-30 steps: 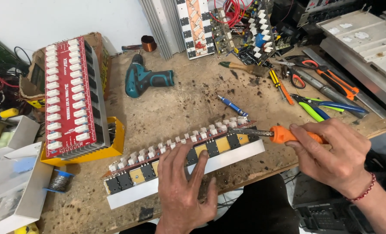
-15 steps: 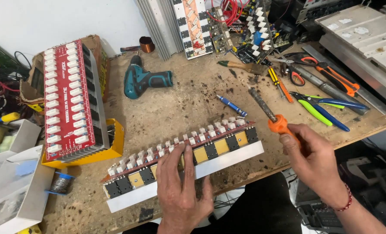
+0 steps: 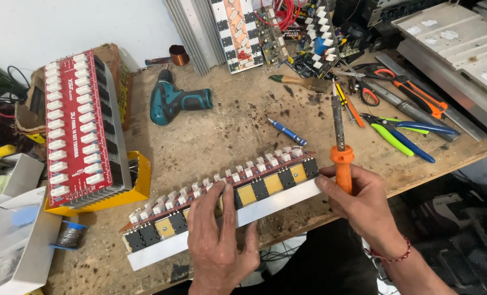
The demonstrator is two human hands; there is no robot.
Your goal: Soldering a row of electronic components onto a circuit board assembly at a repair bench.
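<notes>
Head view: left hand (image 3: 217, 240) flat, fingers spread, pinning the long amplifier board (image 3: 221, 205) on its white aluminium strip at the near surface (image 3: 227, 136) edge. Right hand (image 3: 363, 202) fingers clamped on the orange-handled screwdriver (image 3: 340, 136), shaft upright, just beside the board's right end. Risk: board overhangs the edge; if the left hand shifts, it could tip off. Beyond: blue pen driver (image 3: 287, 131), teal drill (image 3: 175, 101), green-handled pliers (image 3: 399, 136), red board (image 3: 77, 123).

Tool-strewn wooden workbench (image 3: 227, 136)
</notes>
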